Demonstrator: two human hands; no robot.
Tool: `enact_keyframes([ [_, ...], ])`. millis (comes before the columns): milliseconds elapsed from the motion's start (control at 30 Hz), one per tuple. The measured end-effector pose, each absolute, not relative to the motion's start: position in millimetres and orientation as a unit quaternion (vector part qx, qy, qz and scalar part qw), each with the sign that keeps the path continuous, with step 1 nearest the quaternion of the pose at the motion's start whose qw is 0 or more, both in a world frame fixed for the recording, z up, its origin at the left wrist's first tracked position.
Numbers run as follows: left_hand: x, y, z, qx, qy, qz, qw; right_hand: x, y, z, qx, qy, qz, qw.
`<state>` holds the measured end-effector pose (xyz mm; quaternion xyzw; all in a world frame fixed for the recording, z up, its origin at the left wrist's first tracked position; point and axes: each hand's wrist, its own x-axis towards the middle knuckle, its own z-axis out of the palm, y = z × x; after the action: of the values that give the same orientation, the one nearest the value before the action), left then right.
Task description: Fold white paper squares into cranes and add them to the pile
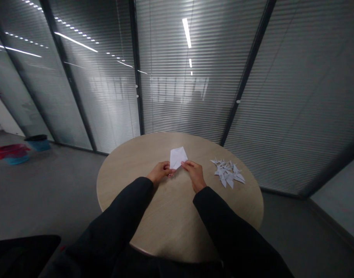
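A small piece of folded white paper [178, 156] is between my two hands, above the middle of the round table. My left hand [160, 171] pinches its lower left edge. The thumb and fingers of my right hand [194, 173] close on its lower right edge. Creases and a folded flap show on the paper's face. Off to the right of my right hand lies a pile of folded white paper cranes [227, 172], their pointed wings and tails overlapping.
The round wooden table [171, 231] stands close to a glass partition [177, 108] with blinds. A blue bin with a red liner [11, 153] and a blue bin with a black liner [38, 142] stand on the floor at left. A dark chair [23, 255] shows at lower left.
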<state>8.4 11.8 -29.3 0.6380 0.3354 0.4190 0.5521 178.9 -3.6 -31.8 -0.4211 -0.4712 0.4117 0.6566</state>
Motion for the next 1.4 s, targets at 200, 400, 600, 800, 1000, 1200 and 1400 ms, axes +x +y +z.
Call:
enact_keyframes([
  [200,5,13,-36,0.667,0.365,0.379,0.527,199,6,-29,-0.428,-0.389,0.403,0.709],
  [400,3,19,-47,0.672,0.391,0.390,0.493,205,7,-28,-0.435,-0.365,0.421,0.707],
  [600,4,17,-42,0.675,0.386,0.411,0.475,181,-4,-32,-0.442,-0.484,0.460,0.600],
  [800,7,10,-37,0.658,0.362,0.423,0.507,181,-2,-38,-0.438,-0.511,0.437,0.597],
  [1000,8,7,-27,0.641,0.353,0.427,0.532,182,-3,-34,-0.450,-0.502,0.384,0.631],
  [1200,9,7,-26,0.614,0.365,0.435,0.548,185,-3,-30,-0.449,-0.486,0.368,0.653],
  [1400,5,14,-34,0.603,0.395,0.442,0.534,204,5,-29,-0.446,-0.391,0.388,0.706],
])
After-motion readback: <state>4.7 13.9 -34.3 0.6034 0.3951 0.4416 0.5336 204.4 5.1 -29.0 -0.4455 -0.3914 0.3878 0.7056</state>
